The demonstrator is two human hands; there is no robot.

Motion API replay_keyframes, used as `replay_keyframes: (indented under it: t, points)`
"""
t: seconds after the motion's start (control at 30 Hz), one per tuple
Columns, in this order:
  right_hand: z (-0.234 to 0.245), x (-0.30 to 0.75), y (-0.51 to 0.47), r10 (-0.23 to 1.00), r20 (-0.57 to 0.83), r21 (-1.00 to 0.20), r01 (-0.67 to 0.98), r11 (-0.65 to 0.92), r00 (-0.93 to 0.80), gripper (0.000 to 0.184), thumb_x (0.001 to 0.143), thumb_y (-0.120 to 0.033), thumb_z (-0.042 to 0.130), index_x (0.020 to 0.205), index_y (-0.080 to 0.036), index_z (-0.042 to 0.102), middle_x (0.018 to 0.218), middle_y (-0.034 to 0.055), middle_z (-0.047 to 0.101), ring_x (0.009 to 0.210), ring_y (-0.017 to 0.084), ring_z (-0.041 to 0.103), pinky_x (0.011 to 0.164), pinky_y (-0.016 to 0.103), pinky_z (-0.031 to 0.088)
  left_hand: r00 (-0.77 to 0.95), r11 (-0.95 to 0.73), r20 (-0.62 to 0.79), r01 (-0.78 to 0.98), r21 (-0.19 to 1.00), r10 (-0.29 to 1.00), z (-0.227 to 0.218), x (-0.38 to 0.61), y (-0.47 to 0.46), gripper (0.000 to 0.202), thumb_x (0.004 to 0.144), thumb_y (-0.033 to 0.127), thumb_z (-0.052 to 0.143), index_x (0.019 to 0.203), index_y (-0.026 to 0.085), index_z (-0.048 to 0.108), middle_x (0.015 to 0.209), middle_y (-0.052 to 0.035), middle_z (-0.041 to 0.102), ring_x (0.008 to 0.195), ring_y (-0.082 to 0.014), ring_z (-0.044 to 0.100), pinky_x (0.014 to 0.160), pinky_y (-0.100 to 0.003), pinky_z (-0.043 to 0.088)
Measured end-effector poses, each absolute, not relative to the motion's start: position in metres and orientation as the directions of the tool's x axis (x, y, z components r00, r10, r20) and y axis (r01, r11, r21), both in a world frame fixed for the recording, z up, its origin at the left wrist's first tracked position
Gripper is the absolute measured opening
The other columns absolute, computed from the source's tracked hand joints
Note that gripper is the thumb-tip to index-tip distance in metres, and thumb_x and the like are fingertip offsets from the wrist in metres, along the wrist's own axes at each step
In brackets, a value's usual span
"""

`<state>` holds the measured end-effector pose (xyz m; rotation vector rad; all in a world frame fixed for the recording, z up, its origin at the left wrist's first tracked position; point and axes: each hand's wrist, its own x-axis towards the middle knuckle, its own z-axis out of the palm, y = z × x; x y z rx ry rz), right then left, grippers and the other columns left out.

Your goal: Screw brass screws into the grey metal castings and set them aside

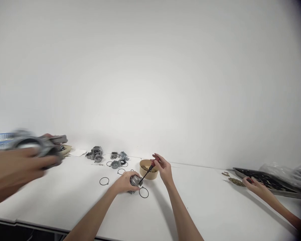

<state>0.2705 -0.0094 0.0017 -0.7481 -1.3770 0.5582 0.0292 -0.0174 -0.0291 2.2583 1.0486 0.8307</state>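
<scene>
My left hand [125, 182] is wrapped round a grey metal carburetor-like part [135, 180], steadying it on the white table. In my right hand [165, 170] is a screwdriver [153, 164] with a red and black handle, gripped near its top. The dark shaft slants down to the left, and its tip meets the right side of the metal part. Just right of the part lies a black ring gasket [143, 192]. Behind it stands a paper bowl [148, 174] holding many small brass-coloured pieces.
Another person's blurred hand [20, 167] holds a metal casting at the left. At the right, a co-worker's hand [257, 187] is beside brass pieces [236, 181] and a dark tray [268, 182]. Grey castings [96, 152] and another ring gasket [104, 181] lie left of centre.
</scene>
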Motion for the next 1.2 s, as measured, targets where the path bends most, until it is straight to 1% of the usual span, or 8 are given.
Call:
replay_keyframes:
  t: [0.1,0.2,0.3,0.47,0.63,0.77,0.9,1.2]
  points:
    - [0.001,0.270,-0.008,0.755,0.636,-0.771,0.108,0.627,0.156,0.057,0.078,-0.042,0.072,0.128,-0.020,0.058,0.091,0.0053,0.068,0.082,0.022,0.068,0.074,0.038,0.060,0.522,-0.569,0.306,0.475,0.671,0.796,-0.027,0.030,-0.019,0.048,0.065,0.037,0.076,0.110,0.027,0.065,0.107,-0.0014,0.066,0.099,-0.0229,0.059,0.084,-0.031,0.050]
    - [0.000,0.268,-0.006,0.762,0.616,-0.788,0.190,0.586,0.201,0.051,0.076,-0.044,0.075,0.119,-0.020,0.063,0.082,0.0035,0.067,0.072,0.020,0.066,0.065,0.034,0.060,0.516,-0.556,0.288,0.499,0.664,0.807,-0.025,0.029,-0.020,0.049,0.064,0.037,0.076,0.111,0.028,0.064,0.109,-0.0018,0.065,0.099,-0.0232,0.059,0.081,-0.030,0.049]
    - [0.000,0.265,-0.008,0.759,0.599,-0.800,0.198,0.566,0.253,0.046,0.074,-0.045,0.075,0.111,-0.019,0.065,0.089,0.0061,0.068,0.078,0.023,0.068,0.068,0.035,0.060,0.527,-0.551,0.257,0.532,0.643,0.810,-0.025,0.026,-0.021,0.066,0.056,0.041,0.082,0.117,0.032,0.059,0.115,-0.0014,0.062,0.105,-0.0258,0.056,0.082,-0.030,0.048]
    - [0.002,0.262,-0.009,0.782,0.600,-0.797,0.048,0.602,0.168,0.057,0.081,-0.046,0.068,0.131,-0.022,0.054,0.120,0.0119,0.064,0.093,0.025,0.070,0.081,0.040,0.059,0.532,-0.550,0.239,0.560,0.620,0.812,-0.024,0.026,-0.021,0.074,0.054,0.038,0.082,0.122,0.031,0.054,0.116,-0.0027,0.060,0.106,-0.0263,0.055,0.083,-0.030,0.047]
    - [-0.001,0.266,-0.005,0.784,0.591,-0.806,0.088,0.586,0.189,0.065,0.078,-0.047,0.071,0.134,-0.019,0.052,0.100,0.0089,0.068,0.082,0.024,0.069,0.064,0.034,0.059,0.551,-0.571,0.255,0.533,0.625,0.794,-0.023,0.029,-0.023,0.067,0.057,0.035,0.080,0.119,0.028,0.055,0.113,-0.0030,0.061,0.103,-0.0255,0.056,0.083,-0.029,0.046]
    - [-0.002,0.266,-0.005,0.787,0.609,-0.792,0.016,0.611,0.099,0.070,0.078,-0.049,0.070,0.138,-0.020,0.048,0.110,0.0119,0.067,0.095,0.026,0.067,0.073,0.037,0.058,0.538,-0.554,0.244,0.542,0.632,0.806,-0.022,0.028,-0.024,0.071,0.056,0.036,0.081,0.122,0.029,0.054,0.117,-0.0033,0.060,0.104,-0.0255,0.056,0.082,-0.029,0.046]
    - [0.000,0.265,-0.008,0.794,0.586,-0.810,0.098,0.578,0.162,0.068,0.075,-0.048,0.073,0.133,-0.018,0.053,0.097,0.0094,0.068,0.086,0.026,0.068,0.070,0.037,0.057,0.538,-0.546,0.234,0.545,0.637,0.810,-0.022,0.027,-0.024,0.074,0.055,0.037,0.082,0.123,0.030,0.054,0.118,-0.0034,0.059,0.104,-0.0259,0.056,0.081,-0.028,0.047]
    - [0.006,0.263,-0.017,0.770,0.615,-0.784,0.030,0.620,0.169,0.063,0.076,-0.047,0.071,0.130,-0.019,0.057,0.108,0.0115,0.067,0.098,0.029,0.066,0.073,0.040,0.058,0.547,-0.546,0.230,0.530,0.649,0.805,-0.022,0.027,-0.023,0.072,0.055,0.039,0.082,0.122,0.030,0.055,0.117,-0.0030,0.060,0.102,-0.0256,0.057,0.079,-0.028,0.047]
